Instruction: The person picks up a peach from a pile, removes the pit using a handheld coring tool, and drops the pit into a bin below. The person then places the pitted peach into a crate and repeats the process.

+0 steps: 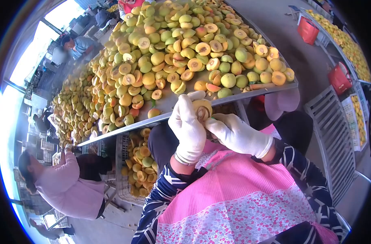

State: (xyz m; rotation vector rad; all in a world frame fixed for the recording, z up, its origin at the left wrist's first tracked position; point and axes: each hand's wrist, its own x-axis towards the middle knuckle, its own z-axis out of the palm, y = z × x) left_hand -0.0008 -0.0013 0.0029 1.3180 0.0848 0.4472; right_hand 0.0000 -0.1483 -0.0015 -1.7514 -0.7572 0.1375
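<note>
A white knitted glove covers my left hand [188, 126], whose fingers are closed around a yellow peach half [202, 109]. Its cut face, with a brownish centre, is turned towards me. My right hand [236, 132], also gloved, is closed at the fruit's lower right edge. Its thumb points at the cut face, and a small greenish bit shows at the thumb tip; what the fingers grip is hidden. Just beyond both hands, whole and halved peaches [157, 59] are heaped on a metal-edged table [142, 122].
A wooden-handled tool [262, 86] lies near the table's right corner. Below the table stands a crate [122, 171] of peach halves. A person in pink [73, 179] sits at left. At right are a slatted rack [330, 138] and red bags [307, 30].
</note>
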